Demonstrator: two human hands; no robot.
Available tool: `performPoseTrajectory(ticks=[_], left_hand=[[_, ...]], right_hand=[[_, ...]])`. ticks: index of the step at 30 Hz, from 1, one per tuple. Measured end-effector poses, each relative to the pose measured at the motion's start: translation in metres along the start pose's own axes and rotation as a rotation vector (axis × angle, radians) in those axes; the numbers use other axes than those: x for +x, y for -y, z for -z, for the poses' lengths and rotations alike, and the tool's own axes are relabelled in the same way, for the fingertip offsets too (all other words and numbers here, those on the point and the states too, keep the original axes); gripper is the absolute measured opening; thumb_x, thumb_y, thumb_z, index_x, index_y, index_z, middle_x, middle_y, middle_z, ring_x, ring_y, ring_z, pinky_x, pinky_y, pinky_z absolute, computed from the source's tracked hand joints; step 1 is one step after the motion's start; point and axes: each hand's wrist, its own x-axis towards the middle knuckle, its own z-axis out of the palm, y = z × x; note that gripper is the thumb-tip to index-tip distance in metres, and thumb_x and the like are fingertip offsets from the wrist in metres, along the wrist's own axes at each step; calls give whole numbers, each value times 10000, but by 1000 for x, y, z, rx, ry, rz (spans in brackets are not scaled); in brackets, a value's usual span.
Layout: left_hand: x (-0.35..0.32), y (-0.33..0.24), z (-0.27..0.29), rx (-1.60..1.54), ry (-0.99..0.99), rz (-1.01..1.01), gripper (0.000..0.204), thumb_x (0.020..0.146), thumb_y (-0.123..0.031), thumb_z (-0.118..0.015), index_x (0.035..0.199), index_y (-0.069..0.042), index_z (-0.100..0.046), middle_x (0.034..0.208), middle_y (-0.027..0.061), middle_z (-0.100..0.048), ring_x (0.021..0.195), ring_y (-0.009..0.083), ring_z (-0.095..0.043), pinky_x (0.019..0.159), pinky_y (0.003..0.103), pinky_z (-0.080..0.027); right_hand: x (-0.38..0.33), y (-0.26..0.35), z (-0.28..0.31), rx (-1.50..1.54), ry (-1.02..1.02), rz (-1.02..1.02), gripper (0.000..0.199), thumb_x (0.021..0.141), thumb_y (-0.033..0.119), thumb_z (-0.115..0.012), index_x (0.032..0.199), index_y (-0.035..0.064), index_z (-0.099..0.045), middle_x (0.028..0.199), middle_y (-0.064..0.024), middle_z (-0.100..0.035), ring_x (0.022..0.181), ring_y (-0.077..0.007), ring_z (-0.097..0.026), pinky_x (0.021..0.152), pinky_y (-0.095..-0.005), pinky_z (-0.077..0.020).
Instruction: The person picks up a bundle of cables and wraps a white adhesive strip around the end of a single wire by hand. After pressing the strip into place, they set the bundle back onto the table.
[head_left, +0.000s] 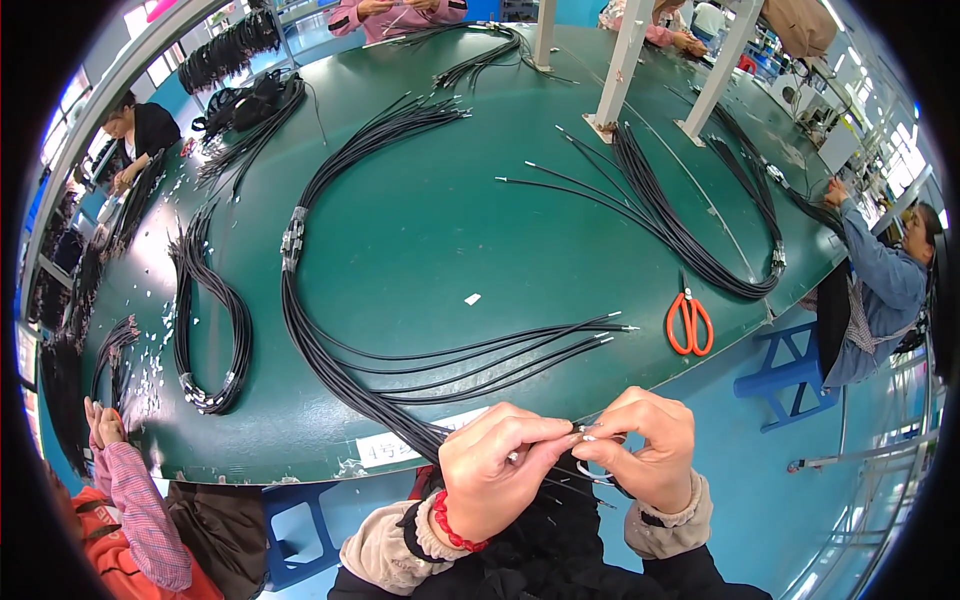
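- Head view: here at the green table's point(430, 250) near edge, my left hand point(505, 460) pinches narrow, thumb against forefinger, on a thin cable end point(582, 430).
- And my right hand point(645, 440) meets it, fingertips closed on that same piece; its exact shape is too tiny to make out!
- The piece sits between both hands, just off the table's edge.
- A long black cable bundle point(318, 360), silver band point(292, 238) round it, curves down behind my left hand.
- Orange-handled scissors point(689, 308) lie to the right, blades pointing away.
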Motion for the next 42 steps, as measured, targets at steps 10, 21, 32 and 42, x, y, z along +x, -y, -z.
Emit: performPoseTrajectory(ticks=[10, 21, 32, 42], left_hand=[[0, 1, -3, 40, -10, -94, 245, 640, 100, -744, 822, -33, -649, 725, 66, -651, 534, 73, -519, 439, 182, -358], [1, -3, -4, 82, -13, -93, 249, 630, 65, -761, 824, -42, -647, 742, 54, -664, 583, 150, -594, 474, 232, -434], [-2, -6, -9, 90, -73, -205, 278, 644, 84, -740, 872, -50, -655, 777, 70, -663, 587, 152, -609, 464, 230, -430], [-3, -18, -11, 91, -63, -218, 313, 647, 102, -724, 909, -55, -654, 785, 80, -659, 631, 176, -650, 524, 246, -522]], right_hand=[[-1, -3, -2, -4, -49, 28, 210, 683, 70, -782, 742, 40, -583, 628, -53, -593, 513, -112, -535, 455, -222, -401], [0, 0, -3, 41, -78, -32, 182, 722, 80, -756, 779, 31, -591, 725, -70, -606, 585, -113, -532, 501, -218, -414], [-4, 7, -9, 68, -157, 16, 142, 784, 106, -713, 826, 17, -611, 808, -84, -594, 679, -130, -545, 539, -222, -425], [-7, 17, -1, 60, -162, 20, 129, 791, 105, -706, 832, 8, -631, 808, -91, -611, 686, -155, -587, 579, -249, -468]])
